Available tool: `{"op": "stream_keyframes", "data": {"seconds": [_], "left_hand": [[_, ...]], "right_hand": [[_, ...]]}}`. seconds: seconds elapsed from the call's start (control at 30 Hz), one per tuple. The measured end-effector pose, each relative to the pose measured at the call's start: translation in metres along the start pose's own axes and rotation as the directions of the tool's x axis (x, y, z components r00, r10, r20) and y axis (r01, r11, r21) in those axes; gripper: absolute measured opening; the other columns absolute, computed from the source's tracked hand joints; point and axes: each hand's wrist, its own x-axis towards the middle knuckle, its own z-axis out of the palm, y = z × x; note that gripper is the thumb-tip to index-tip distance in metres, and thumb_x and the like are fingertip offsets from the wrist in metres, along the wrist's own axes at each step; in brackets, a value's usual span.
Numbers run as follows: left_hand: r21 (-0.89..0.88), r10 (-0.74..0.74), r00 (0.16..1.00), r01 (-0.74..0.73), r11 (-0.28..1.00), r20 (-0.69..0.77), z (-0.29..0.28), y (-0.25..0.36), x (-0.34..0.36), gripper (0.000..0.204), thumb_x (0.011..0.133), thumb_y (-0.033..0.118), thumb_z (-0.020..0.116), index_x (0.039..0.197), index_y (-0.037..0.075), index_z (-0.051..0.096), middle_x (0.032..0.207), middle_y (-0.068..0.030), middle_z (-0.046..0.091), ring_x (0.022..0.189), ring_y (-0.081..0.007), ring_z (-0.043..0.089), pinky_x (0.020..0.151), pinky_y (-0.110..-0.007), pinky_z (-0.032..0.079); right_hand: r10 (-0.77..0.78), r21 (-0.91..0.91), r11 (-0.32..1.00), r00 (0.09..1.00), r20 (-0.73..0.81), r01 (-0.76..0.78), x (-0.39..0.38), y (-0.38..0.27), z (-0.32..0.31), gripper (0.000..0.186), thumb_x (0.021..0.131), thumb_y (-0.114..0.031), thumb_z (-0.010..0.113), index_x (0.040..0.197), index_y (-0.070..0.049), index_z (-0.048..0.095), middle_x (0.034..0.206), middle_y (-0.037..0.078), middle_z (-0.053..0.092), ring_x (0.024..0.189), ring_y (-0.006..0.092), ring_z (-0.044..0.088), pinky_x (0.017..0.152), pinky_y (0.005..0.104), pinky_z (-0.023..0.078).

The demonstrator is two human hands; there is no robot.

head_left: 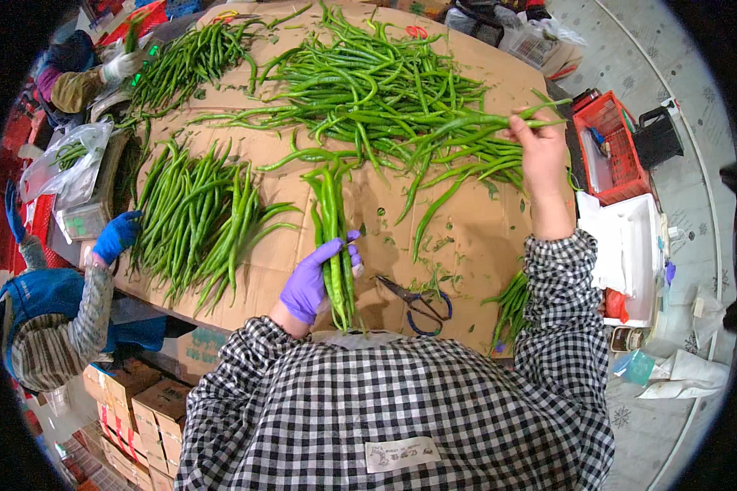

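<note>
Just left of the scissors (416, 304) on the cardboard-covered tabletop (499, 245), the person's purple-gloved left hand (315, 280) has its fingers wrapped round the near part of a bunch of peppers (330, 203), while well beyond the scissors, to their right, the bare right hand (540, 151) pinches loose peppers (473, 125) near one end. Long, slim, bright green and gently curved, they look light, smooth and rather slippery, springy yet likely to snap if bent hard, so a gentle hold near the stems should suit.
</note>
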Motion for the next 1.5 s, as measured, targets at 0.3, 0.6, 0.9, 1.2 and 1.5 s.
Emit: {"op": "stream_keyframes", "data": {"seconds": [0.3,0.6,0.9,1.2,1.5], "left_hand": [[-0.045,-0.079,0.989,0.085,0.995,0.124,0.025,-0.004,0.000,0.045,0.099,0.019,0.052,0.140,0.001,0.044,0.135,-0.0173,0.055,0.112,-0.0273,0.061,0.089,-0.040,0.055],[0.143,0.004,0.938,-0.057,0.988,0.346,0.041,-0.007,-0.001,0.067,0.094,0.023,0.056,0.152,0.006,0.026,0.145,-0.0220,0.045,0.130,-0.0311,0.049,0.112,-0.042,0.039],[0.420,0.110,0.948,-0.234,0.877,0.300,0.045,0.005,-0.010,0.085,0.078,0.014,0.071,0.150,0.003,0.028,0.106,-0.0104,0.063,0.094,-0.0216,0.064,0.089,-0.032,0.052],[0.770,0.260,0.919,-0.392,0.503,0.297,0.049,0.019,-0.021,0.078,0.070,0.015,0.082,0.137,-0.003,0.046,0.092,-0.0060,0.064,0.085,-0.0166,0.062,0.078,-0.030,0.050],[0.923,0.346,0.869,-0.385,0.021,0.355,0.033,0.019,-0.016,0.047,0.070,0.026,0.083,0.110,0.009,0.069,0.097,-0.0056,0.073,0.088,-0.0197,0.070,0.081,-0.033,0.053]], "right_hand": [[-0.333,-0.190,0.926,0.943,-0.013,0.325,-0.082,-0.049,0.051,0.019,0.086,-0.008,0.070,0.104,-0.005,0.069,0.093,0.008,0.068,0.080,0.0198,0.066,0.071,0.0298,0.053],[-0.663,-0.067,0.599,0.541,0.517,0.798,-0.190,-0.058,0.116,0.033,0.068,-0.004,0.070,0.101,-0.002,0.073,0.111,0.012,0.063,0.094,0.0293,0.064,0.079,0.0371,0.057],[-0.524,-0.116,0.729,0.659,0.540,0.675,-0.217,-0.054,0.121,0.033,0.075,0.001,0.067,0.107,-0.004,0.072,0.114,0.012,0.065,0.099,0.0301,0.065,0.086,0.0373,0.056],[-0.111,-0.091,0.985,0.945,0.306,0.145,-0.218,-0.050,0.122,0.026,0.083,0.006,0.059,0.107,0.001,0.064,0.108,0.017,0.065,0.100,0.0318,0.064,0.087,0.0370,0.051],[-0.125,-0.106,0.980,0.942,0.312,0.166,-0.211,-0.063,0.127,0.021,0.081,0.005,0.064,0.101,0.001,0.065,0.102,0.014,0.066,0.092,0.0258,0.066,0.082,0.0332,0.052]]}}
